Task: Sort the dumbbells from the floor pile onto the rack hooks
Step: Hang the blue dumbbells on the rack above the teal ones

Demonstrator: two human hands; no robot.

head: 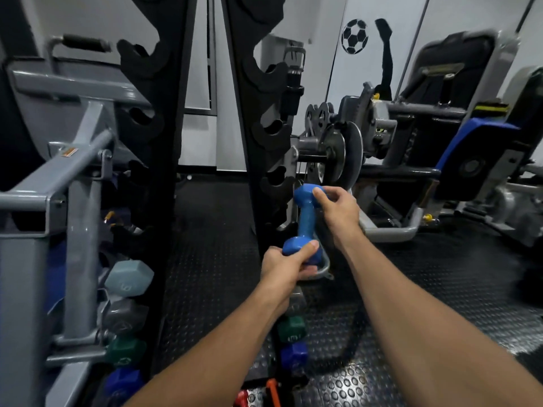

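A blue dumbbell (305, 221) stands almost upright in front of the right post of the black rack (249, 118). My left hand (286, 267) grips its lower head from below. My right hand (338, 207) pinches its upper head with thumb and fingers. The rack's left post (164, 142) and right post both carry open hooks at mid and upper height. Lower hooks hold a pale blue dumbbell (127, 277), a grey one (125, 317), a green one (125, 352) and a dark blue one (123, 383) on the left, with green (291, 329) and dark blue (293, 355) heads on the right.
A grey machine frame (67, 177) crowds the left side. A plate-loaded machine (340, 154) and a padded seat (476, 154) stand right of the rack. Black studded rubber floor (426, 289) lies below. Red and orange objects (264, 395) lie at the bottom edge.
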